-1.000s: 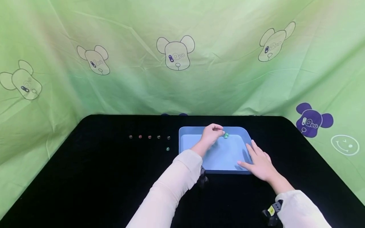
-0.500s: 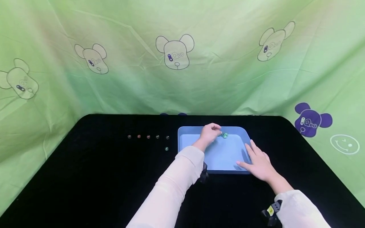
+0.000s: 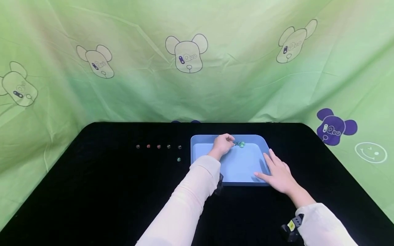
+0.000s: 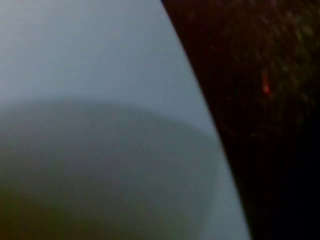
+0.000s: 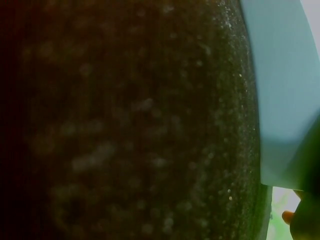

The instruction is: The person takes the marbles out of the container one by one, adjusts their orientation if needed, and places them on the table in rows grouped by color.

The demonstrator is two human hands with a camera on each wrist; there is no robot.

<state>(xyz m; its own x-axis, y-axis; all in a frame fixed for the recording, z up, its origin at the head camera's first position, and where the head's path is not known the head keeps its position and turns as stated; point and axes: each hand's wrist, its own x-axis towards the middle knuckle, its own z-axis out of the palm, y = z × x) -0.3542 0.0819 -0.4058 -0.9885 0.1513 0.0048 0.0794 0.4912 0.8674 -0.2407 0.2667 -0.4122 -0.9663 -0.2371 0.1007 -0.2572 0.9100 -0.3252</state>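
Note:
In the head view a pale blue tray [image 3: 243, 167] lies right of the middle of the black table. My left hand [image 3: 222, 144] reaches in near its back wall, with bent fingers beside several small green marbles [image 3: 241, 145]. Whether a marble sits between its fingertips is hidden. My right hand [image 3: 280, 176] rests at the tray's right rim, fingers straight and spread, thumb out over the front right corner. Close and blurred, the tray [image 4: 100, 50] fills much of the left wrist view. In the right wrist view, the tray's blue side [image 5: 282, 90] shows along the right.
On the black tabletop [image 3: 107, 191], left of the tray, several small marbles [image 3: 158, 146] form a spaced row. A single green marble [image 3: 179, 159] lies in front of the row's right end. Behind the table hangs a green printed curtain [image 3: 135, 85].
My left hand has shifted a little left along the tray's back, and more green marbles show right of its fingertips. My right hand has kept its place at the rim. The head view tilts slightly.

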